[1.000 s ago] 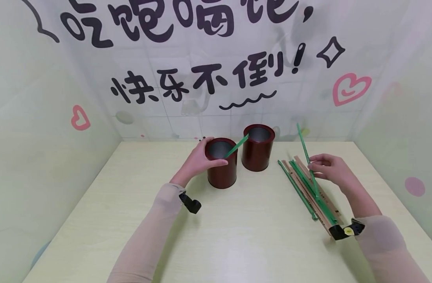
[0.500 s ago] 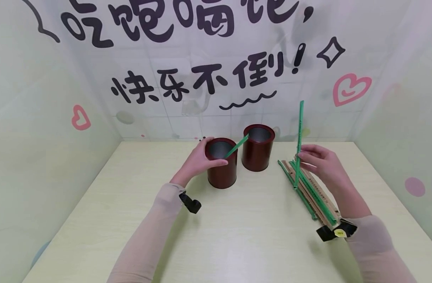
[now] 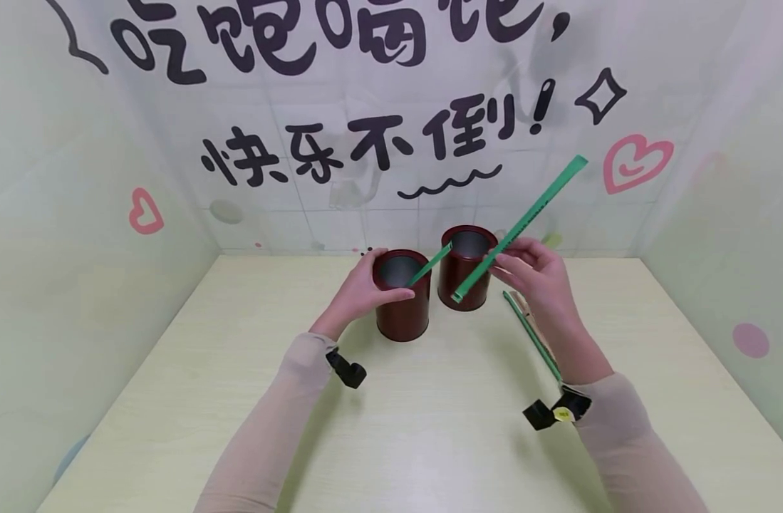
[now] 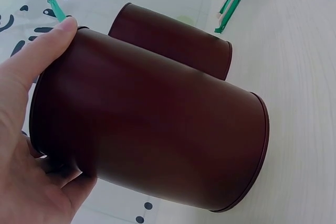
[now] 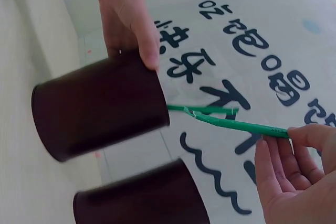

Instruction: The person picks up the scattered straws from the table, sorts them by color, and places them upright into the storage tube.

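Tabletop (image 3: 429, 434): pale, faintly grained, reaching back to a whitish backdrop (image 3: 378, 203) with bold black characters (image 3: 382, 148).
Front canister (image 3: 402, 319): dark red, cylindrical, open-topped with a grey inside, upright on the tabletop, the nearer of two to the person.
Rear canister (image 3: 458, 276): matching in colour and shape, also upright, just beside the first, behind it and to its right.
Left hand (image 3: 360, 291): wrapped round the upper part of the front canister, thumb across the near side just below the rim, fingers round the far side.
Right hand (image 3: 540, 279): raised near the rear canister, thumb and fingers pinching the held stick (image 3: 521, 226) closer to its lower end than its upper.
Held stick: slim, green, dark print along it, tilted with the upper end toward the right; in the head view its lower end shows in front of the rear canister; in the right wrist view it meets the line of the leaning stick (image 3: 432, 263), and whether the two touch cannot be told.
Leaning stick: green, slanting out of the front canister's mouth, tip toward the rear canister.
Lying sticks: a green one (image 3: 531, 332) diagonal on the tabletop, a brown one (image 3: 524, 308) close beside it, both partly hidden by the right arm.
Wrists: black camera on the left (image 3: 346, 369), another on the right (image 3: 540, 415) with a yellow label.
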{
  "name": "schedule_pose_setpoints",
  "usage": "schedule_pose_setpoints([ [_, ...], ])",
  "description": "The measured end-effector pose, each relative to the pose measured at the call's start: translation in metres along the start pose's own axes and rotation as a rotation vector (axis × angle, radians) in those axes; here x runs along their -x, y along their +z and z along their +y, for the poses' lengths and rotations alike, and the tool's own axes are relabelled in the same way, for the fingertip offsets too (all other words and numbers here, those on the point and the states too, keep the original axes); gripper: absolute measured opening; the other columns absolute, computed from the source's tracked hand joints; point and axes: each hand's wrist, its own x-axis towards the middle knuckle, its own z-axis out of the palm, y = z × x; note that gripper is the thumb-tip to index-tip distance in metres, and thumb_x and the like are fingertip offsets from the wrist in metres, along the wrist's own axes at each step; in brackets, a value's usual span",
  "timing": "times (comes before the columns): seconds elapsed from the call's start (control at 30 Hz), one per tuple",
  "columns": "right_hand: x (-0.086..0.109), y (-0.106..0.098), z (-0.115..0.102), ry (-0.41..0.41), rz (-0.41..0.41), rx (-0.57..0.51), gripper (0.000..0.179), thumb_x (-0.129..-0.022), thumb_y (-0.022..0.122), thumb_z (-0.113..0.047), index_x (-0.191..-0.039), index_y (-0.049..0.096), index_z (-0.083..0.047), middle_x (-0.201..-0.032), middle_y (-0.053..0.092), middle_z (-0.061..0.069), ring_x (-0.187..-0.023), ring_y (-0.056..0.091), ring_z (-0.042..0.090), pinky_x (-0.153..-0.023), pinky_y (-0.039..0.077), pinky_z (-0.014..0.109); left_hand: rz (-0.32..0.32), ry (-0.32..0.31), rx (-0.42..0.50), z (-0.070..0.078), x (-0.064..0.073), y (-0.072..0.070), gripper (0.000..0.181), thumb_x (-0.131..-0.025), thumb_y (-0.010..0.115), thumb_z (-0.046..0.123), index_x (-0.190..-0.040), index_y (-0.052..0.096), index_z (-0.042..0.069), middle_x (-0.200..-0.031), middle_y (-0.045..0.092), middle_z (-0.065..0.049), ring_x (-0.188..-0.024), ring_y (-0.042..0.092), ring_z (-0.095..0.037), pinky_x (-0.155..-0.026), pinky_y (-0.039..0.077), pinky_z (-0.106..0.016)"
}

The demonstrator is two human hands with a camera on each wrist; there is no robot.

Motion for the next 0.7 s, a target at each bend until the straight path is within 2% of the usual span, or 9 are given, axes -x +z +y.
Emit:
schedule_pose_setpoints([
  [0.1,-0.005,0.016,0.002,-0.054,0.010,-0.043,0.013,-0.094,0.064,-0.001,-0.103,0.062,-0.010,-0.092,0.073,-0.004,-0.085,0.073,0.008,-0.085,0.059,0.027,-0.001,0.003,-0.002,0.000,0.000,0.000,0.099,-0.077,0.085,0.041,-0.153,0.030,0.009,-0.146,0.047,-0.012,-0.128,0.052,-0.030,-0.103,0.051,-0.048],
  [0.27,-0.015,0.042,0.009,-0.117,0.015,-0.049,0.024,-0.091,0.063,0.009,-0.093,0.064,-0.015,-0.086,0.073,-0.006,-0.084,0.070,0.007,-0.085,0.060,0.025,0.004,0.003,0.004,-0.001,-0.001,0.000,0.099,-0.077,0.085,0.041,-0.153,0.030,0.010,-0.146,0.047,-0.012,-0.128,0.052,-0.030,-0.102,0.051,-0.048],
  [0.37,-0.019,0.052,0.016,-0.113,0.030,0.020,0.022,-0.090,0.066,0.005,-0.094,0.063,-0.017,-0.087,0.073,-0.010,-0.087,0.069,0.007,-0.085,0.059,0.023,0.002,0.001,0.006,-0.001,-0.001,0.000,0.099,-0.077,0.085,0.042,-0.153,0.030,0.010,-0.146,0.047,-0.012,-0.128,0.051,-0.030,-0.102,0.052,-0.048],
  [0.47,-0.023,0.060,0.023,-0.105,0.049,0.140,0.015,-0.091,0.068,0.000,-0.099,0.062,-0.012,-0.090,0.072,-0.013,-0.089,0.067,0.006,-0.086,0.057,0.020,0.000,0.005,0.010,-0.002,-0.001,0.001,0.099,-0.077,0.085,0.041,-0.153,0.030,0.009,-0.145,0.047,-0.012,-0.128,0.052,-0.030,-0.102,0.051,-0.048],
  [0.6,-0.027,0.067,0.029,-0.130,0.018,0.289,0.019,-0.092,0.068,-0.003,-0.110,0.063,0.002,-0.102,0.074,0.006,-0.089,0.068,0.001,-0.088,0.056,0.018,0.004,0.014,0.016,-0.002,0.000,0.001,0.099,-0.077,0.085,0.040,-0.152,0.030,0.009,-0.144,0.048,-0.012,-0.127,0.052,-0.029,-0.103,0.051,-0.048],
  [0.7,-0.029,0.069,0.029,-0.171,-0.019,0.393,0.025,-0.092,0.070,-0.005,-0.114,0.065,0.006,-0.111,0.072,0.022,-0.088,0.068,-0.003,-0.087,0.055,0.015,0.007,0.019,0.013,-0.002,0.000,0.000,0.099,-0.076,0.085,0.041,-0.152,0.031,0.009,-0.143,0.048,-0.012,-0.126,0.052,-0.029,-0.104,0.051,-0.047],
])
